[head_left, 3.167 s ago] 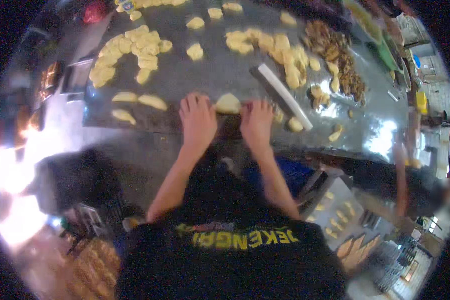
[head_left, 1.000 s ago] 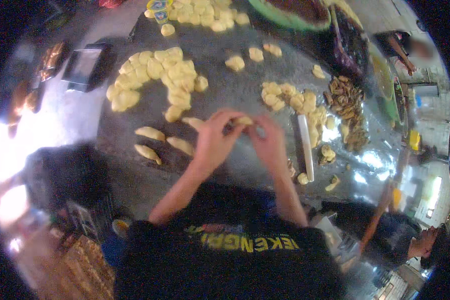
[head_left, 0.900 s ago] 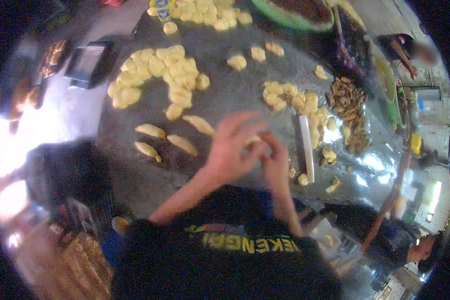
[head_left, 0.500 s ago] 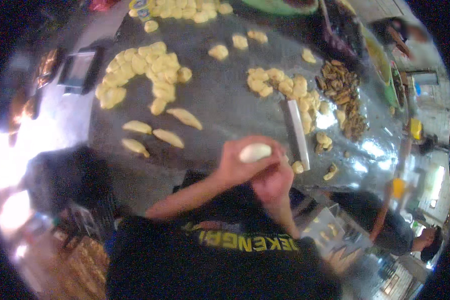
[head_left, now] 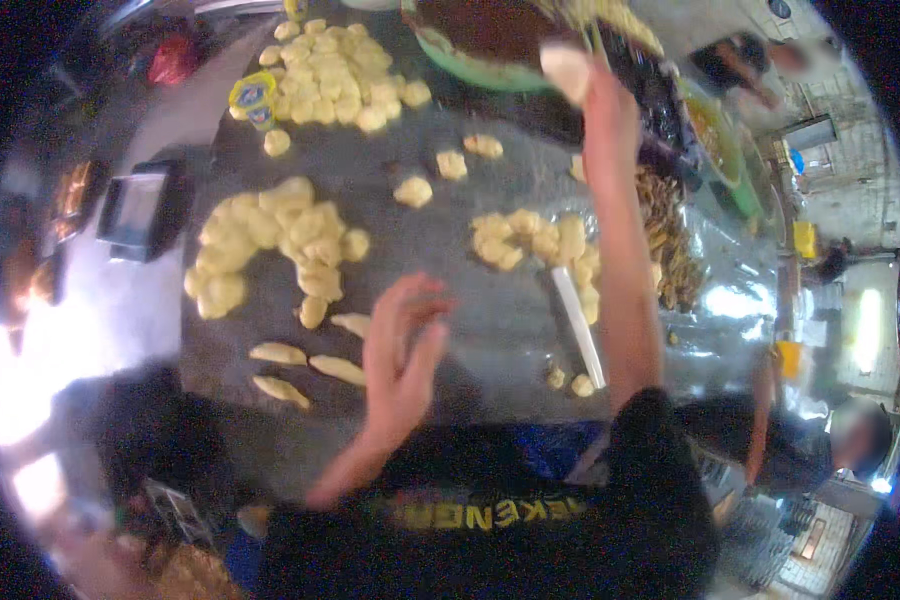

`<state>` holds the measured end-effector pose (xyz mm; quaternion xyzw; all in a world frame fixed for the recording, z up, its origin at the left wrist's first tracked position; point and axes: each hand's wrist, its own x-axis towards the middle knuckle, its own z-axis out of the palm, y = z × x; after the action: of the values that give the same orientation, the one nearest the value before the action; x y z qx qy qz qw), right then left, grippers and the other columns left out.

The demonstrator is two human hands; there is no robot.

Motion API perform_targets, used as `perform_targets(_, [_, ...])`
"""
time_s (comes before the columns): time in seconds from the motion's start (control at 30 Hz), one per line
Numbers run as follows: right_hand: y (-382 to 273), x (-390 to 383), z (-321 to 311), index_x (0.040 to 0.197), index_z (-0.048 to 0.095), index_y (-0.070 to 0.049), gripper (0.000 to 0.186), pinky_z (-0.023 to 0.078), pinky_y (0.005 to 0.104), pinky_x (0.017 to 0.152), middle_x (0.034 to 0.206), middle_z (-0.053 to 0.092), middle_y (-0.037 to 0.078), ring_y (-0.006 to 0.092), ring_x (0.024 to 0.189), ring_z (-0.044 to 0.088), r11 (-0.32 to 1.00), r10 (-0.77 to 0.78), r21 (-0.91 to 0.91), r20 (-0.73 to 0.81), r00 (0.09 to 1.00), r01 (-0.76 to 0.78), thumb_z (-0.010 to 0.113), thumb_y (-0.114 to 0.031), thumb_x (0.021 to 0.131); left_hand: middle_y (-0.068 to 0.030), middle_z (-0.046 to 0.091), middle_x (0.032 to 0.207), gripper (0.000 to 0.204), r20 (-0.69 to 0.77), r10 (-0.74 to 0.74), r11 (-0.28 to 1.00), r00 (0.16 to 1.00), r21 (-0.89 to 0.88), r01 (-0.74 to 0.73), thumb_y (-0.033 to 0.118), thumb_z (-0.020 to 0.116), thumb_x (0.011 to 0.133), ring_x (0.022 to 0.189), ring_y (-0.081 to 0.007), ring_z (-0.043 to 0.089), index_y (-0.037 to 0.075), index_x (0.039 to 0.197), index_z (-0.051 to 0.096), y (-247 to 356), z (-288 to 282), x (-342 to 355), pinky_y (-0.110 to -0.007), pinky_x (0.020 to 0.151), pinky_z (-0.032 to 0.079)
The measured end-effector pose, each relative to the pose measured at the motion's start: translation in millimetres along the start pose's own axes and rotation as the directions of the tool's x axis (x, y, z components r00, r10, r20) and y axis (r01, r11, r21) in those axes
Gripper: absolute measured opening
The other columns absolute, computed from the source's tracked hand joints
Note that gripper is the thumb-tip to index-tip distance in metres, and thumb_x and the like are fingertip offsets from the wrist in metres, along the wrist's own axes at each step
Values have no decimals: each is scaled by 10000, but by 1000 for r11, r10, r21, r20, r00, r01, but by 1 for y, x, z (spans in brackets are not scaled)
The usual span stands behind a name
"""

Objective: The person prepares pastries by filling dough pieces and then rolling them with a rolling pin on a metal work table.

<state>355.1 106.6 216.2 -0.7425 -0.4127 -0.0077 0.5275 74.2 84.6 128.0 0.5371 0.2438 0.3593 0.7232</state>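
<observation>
In the head view, yellow lettering [head_left: 490,514] crosses the person's black cloth shirt [head_left: 530,560], and a yellow-rimmed plastic cup [head_left: 254,98] bears a printed label. Four smooth, pale-yellow, spindle-shaped dough pieces [head_left: 278,353] lie on the flat dark worktop [head_left: 435,245] beside the left hand [head_left: 400,350], its fingers loosely curved, thumb apart. Three lone rounded dough lumps [head_left: 413,191] sit farther off. At the blurred right hand [head_left: 608,100] is one whitish piece [head_left: 566,70], near a round green-rimmed basin [head_left: 460,62]; whether fingers clamp it cannot be told.

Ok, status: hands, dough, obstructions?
Left hand open, apparently empty, beside shaped dough pieces. Right hand by green basin, blurred pale piece at its fingers. White bar beside right forearm, seemingly not blocking.
</observation>
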Motion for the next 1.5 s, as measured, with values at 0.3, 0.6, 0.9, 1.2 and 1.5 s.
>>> perform_targets(0.3, [116,138,105,1090,652,42,847,375,488,1050,1194,575,324,476,1140,547,779,156,-612,395,905,133,210,-664,936,-93,669,974,212,-77,-152,963,985,212,165,-12,554,878,944,-175,633,2,1078,621,-9,-46,18,-293,847,483])
perform_targets(0.6, [115,153,110,1056,664,-23,604,459,492,912,1023,647,303,438,1018,619,689,19,-651,458,889,320,321,-512,966,-99,673,973,184,-60,-202,944,978,252,211,3,559,882,925,-177,640,-5,1052,628,-11,-67,20,-294,842,483])
perform_targets(0.9, [18,-24,33,862,652,-82,395,483,308,779,819,665,19,139,792,618,652,234,357,745,625,-669,409,-359,1004,-80,646,1070,213,29,-409,913,912,11,408,38,489,941,1027,-143,585,9,1095,633,-7,-50,21,-286,872,465])
perform_targets(1.2, [14,-288,-4,1224,614,-47,387,471,368,901,1116,665,84,175,983,599,650,641,-300,709,292,-699,548,-307,946,-97,619,1102,220,483,-599,636,638,772,13,97,480,967,980,-154,581,-13,1111,604,-21,-35,-47,-297,862,468])
perform_targets(1.5, [16,-353,-93,1122,654,-28,291,522,318,743,920,680,60,165,823,630,549,602,272,527,600,-790,644,-194,883,-156,601,1172,262,347,-702,630,622,-103,770,203,443,1020,1092,-236,586,-10,1154,518,-64,34,-99,-381,952,477])
